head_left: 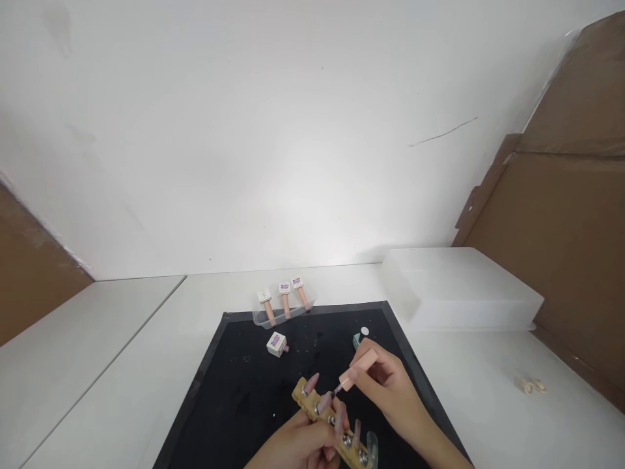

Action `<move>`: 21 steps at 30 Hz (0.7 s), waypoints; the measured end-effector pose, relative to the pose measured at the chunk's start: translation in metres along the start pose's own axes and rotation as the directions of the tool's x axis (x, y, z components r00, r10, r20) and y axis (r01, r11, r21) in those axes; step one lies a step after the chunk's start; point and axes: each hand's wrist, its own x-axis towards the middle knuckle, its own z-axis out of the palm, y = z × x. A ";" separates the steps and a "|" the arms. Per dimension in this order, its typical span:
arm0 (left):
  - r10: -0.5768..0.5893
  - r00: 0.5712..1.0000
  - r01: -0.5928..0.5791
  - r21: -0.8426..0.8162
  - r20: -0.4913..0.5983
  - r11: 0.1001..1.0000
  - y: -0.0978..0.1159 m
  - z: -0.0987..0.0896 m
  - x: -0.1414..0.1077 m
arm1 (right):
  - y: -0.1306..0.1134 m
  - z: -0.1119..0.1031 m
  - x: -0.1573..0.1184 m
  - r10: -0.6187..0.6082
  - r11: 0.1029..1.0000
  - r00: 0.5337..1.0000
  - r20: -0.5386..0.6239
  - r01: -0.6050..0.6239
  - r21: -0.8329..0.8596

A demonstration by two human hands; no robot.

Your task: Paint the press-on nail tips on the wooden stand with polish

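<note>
At the near part of a black rectangular mat [229, 391] on the white counter [122, 352], a tan bar with round metal studs [299, 391] is held in the grip of the left hand [305, 443]. Of 5 long false nail tips mounted along it, 4 mauve tips [340, 418] appear coated, while 1 clear tip [372, 448] at the near end seems left uncoated. A peach block-handled brush [360, 369] is pinched in the narrow grip of the right hand [390, 387], its end brought to the 2nd tip from the far end; whether any coat is finished cannot be told.
</note>
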 end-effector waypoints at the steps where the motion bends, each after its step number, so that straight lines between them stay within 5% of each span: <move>1: 0.016 1.000 -0.016 -0.017 -0.005 1.000 0.000 0.000 0.000 | 0.000 0.000 0.001 0.007 1.000 1.000 -0.014 -0.007 -0.010; 14: 0.171 0.977 -0.148 -0.172 0.130 0.974 -0.008 -0.020 0.001 | -0.008 0.002 0.004 0.026 0.997 0.990 -0.140 -0.016 0.071; 21: 0.307 0.952 -0.301 -0.139 0.020 0.943 -0.005 -0.019 -0.005 | -0.006 0.000 0.003 0.189 0.970 0.962 -0.195 -0.153 0.186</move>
